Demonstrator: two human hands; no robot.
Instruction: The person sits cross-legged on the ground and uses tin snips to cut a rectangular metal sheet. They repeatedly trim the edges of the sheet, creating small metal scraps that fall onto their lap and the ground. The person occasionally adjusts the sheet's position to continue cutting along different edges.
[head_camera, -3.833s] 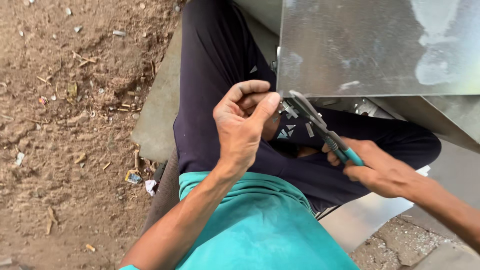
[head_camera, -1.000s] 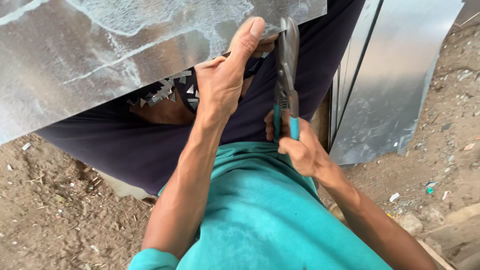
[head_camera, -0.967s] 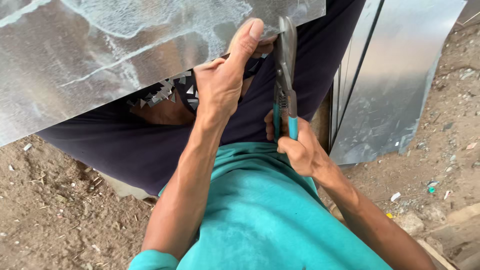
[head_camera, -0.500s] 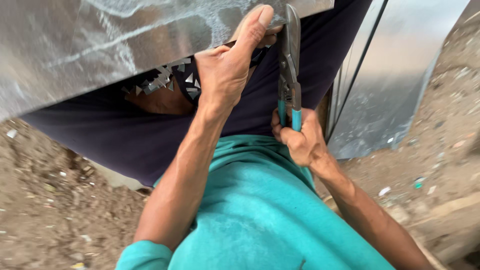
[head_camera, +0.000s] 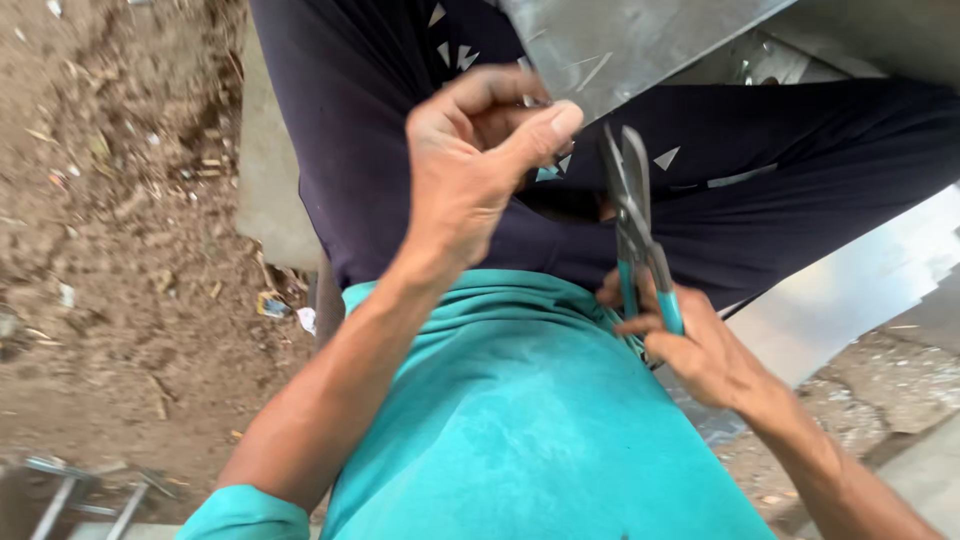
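Bare dirt ground (head_camera: 120, 280) is lying behind. One left hand (head_camera: 465, 180) is pinching one metal sheet (head_camera: 620, 40) edge in clenched fingers. One right hand (head_camera: 700, 350) is gripping one pair of snips (head_camera: 635, 225), long axis pointing up toward that sheet.

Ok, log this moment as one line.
left hand: pinching grey sheet-metal edge | right hand: gripping teal-handled tin snips, blades open below edge | metal offcuts on lap

Single view, head-worn camera. Looks steeply down the wearer's own torso: the teal cotton shirt (head_camera: 520, 420) fills the lower centre, the dark navy trousers (head_camera: 400, 150) span the top. Range is close; the left hand (head_camera: 470, 170) and right hand (head_camera: 700, 345) sit near mid-frame, forearms entering from the bottom edge. Brown dirt ground (head_camera: 110, 250) shows at left, the shiny grey sheet-metal panel (head_camera: 620, 40) at the upper edge. No second view, so no shared area.
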